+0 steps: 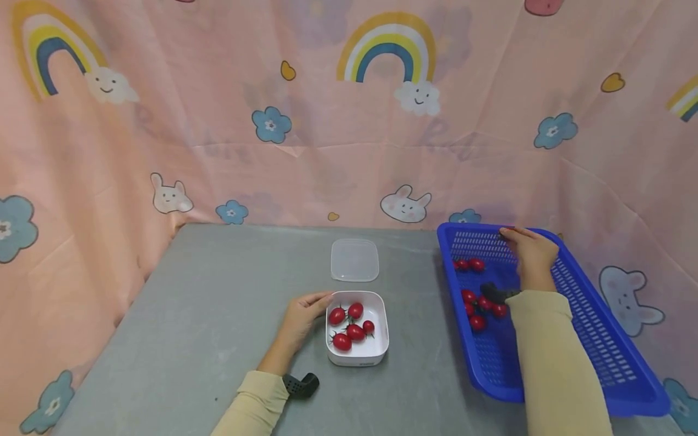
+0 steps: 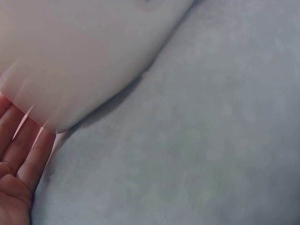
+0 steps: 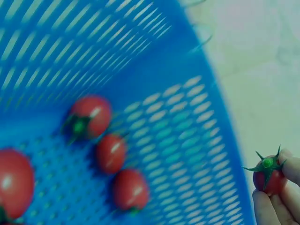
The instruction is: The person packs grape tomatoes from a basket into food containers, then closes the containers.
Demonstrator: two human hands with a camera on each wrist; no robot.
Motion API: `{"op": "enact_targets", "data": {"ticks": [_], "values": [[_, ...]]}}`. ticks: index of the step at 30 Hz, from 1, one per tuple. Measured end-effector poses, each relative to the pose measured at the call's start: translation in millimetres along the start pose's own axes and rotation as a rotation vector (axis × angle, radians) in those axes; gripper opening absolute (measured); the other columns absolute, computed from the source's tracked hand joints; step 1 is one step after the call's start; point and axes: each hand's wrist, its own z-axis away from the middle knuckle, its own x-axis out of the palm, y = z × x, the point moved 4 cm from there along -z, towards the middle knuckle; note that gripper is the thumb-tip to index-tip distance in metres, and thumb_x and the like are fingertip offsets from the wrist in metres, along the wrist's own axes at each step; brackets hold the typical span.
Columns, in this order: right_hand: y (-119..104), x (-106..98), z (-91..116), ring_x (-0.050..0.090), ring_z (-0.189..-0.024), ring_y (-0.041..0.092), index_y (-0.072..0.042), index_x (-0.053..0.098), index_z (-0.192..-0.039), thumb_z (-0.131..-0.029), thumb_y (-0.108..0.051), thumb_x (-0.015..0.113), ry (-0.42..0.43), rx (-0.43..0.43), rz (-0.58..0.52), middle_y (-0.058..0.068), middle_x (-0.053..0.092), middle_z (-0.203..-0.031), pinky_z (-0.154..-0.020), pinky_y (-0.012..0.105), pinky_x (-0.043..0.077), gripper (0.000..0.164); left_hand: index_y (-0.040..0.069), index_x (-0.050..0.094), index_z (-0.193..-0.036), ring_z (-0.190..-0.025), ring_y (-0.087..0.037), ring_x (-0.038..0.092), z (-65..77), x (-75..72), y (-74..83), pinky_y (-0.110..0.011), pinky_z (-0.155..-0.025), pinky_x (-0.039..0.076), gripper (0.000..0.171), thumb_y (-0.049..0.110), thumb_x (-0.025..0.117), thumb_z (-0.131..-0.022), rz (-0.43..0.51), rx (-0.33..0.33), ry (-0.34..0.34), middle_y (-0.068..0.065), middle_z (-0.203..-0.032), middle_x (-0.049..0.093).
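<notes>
A white square container (image 1: 357,358) stands mid-table with several small red tomatoes (image 1: 355,332) inside. My left hand (image 1: 302,316) rests against its left side near the far corner. In the left wrist view, the fingers (image 2: 35,154) lie fairly straight along the container's pale wall (image 2: 89,65). My right hand (image 1: 533,257) is over the far end of a blue basket (image 1: 493,360). Between thumb and fingertips it pinches a cherry tomato (image 3: 271,181) with a green calyx, clearest in the right wrist view. More cherry tomatoes (image 3: 111,153) lie on the basket floor; the right forearm hides part of it.
Behind the container, a translucent square lid (image 1: 354,260) lies flat on the grey table (image 1: 218,315). The slatted basket stands at the table's right side, with high walls. A pink patterned curtain (image 1: 327,163) hangs behind the table and along its sides.
</notes>
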Motion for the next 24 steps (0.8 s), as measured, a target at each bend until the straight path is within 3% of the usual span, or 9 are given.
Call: {"op": "enact_targets", "data": {"ticks": [2,5,7,10,12,21,24], "values": [[-6,5,8,0.067,-0.058,-0.004,-0.022,0.078,-0.09,-0.067,-0.019,0.092,-0.019,-0.02,0.034,-0.015,0.069,-0.059,-0.12,0.03,0.027,0.027,-0.005,0.072,-0.112,-0.096,-0.004,0.068,0.1,0.0,-0.4,-0.023,-0.087,0.054,0.028,0.016,0.069,-0.093,0.0,-0.005,0.001,-0.015,-0.113,0.074],[-12,13,18,0.067,-0.062,-0.005,-0.021,0.075,-0.116,-0.065,-0.025,0.093,-0.051,-0.062,0.076,-0.018,0.07,-0.068,-0.121,0.03,0.026,0.054,-0.006,0.071,-0.112,-0.096,-0.005,0.068,0.2,-0.2,-0.3,-0.024,-0.087,0.054,0.029,0.016,0.068,-0.093,0.001,-0.004,0.004,-0.016,-0.114,0.074],[-15,18,24,0.068,-0.066,-0.006,-0.019,0.068,-0.128,-0.067,-0.026,0.092,-0.056,-0.079,0.097,-0.017,0.073,-0.083,-0.119,0.028,0.029,0.066,-0.006,0.071,-0.112,-0.095,-0.006,0.068,0.2,0.0,-0.2,-0.024,-0.087,0.054,0.029,0.016,0.068,-0.093,0.003,-0.008,0.004,-0.016,-0.114,0.074],[-18,25,31,0.069,-0.074,-0.005,-0.015,0.064,-0.133,-0.07,-0.023,0.09,-0.057,-0.113,0.107,-0.008,0.07,-0.108,-0.108,0.025,0.041,0.068,-0.005,0.072,-0.112,-0.095,-0.006,0.068,0.2,0.3,-0.2,-0.023,-0.086,0.054,0.029,0.016,0.068,-0.093,-0.003,-0.012,-0.003,-0.017,-0.114,0.073],[-19,30,36,0.069,-0.082,-0.005,-0.016,0.063,-0.134,-0.072,-0.027,0.088,-0.065,-0.129,0.157,-0.006,0.066,-0.12,-0.107,0.024,0.042,0.068,-0.004,0.072,-0.112,-0.095,-0.006,0.068,0.2,0.2,-0.3,-0.023,-0.087,0.055,0.028,0.017,0.068,-0.093,-0.006,-0.014,-0.006,-0.016,-0.115,0.073],[-19,58,63,0.064,-0.102,0.005,-0.016,0.063,-0.135,-0.079,-0.036,0.083,-0.156,-0.262,0.339,0.002,0.062,-0.136,-0.109,0.029,0.044,0.064,-0.004,0.072,-0.113,-0.097,-0.004,0.067,-0.6,-0.4,-0.1,-0.024,-0.089,0.054,0.028,0.016,0.068,-0.093,-0.007,-0.008,-0.005,-0.016,-0.115,0.073],[-16,68,73,0.059,-0.117,0.013,-0.015,0.062,-0.136,-0.082,-0.037,0.08,-0.2,-0.301,0.414,0.004,0.06,-0.141,-0.112,0.033,0.043,0.061,-0.003,0.072,-0.113,-0.098,-0.004,0.067,-0.2,-0.4,0.7,-0.025,-0.089,0.055,0.028,0.016,0.068,-0.093,-0.021,-0.004,-0.006,-0.015,-0.116,0.073]]}}
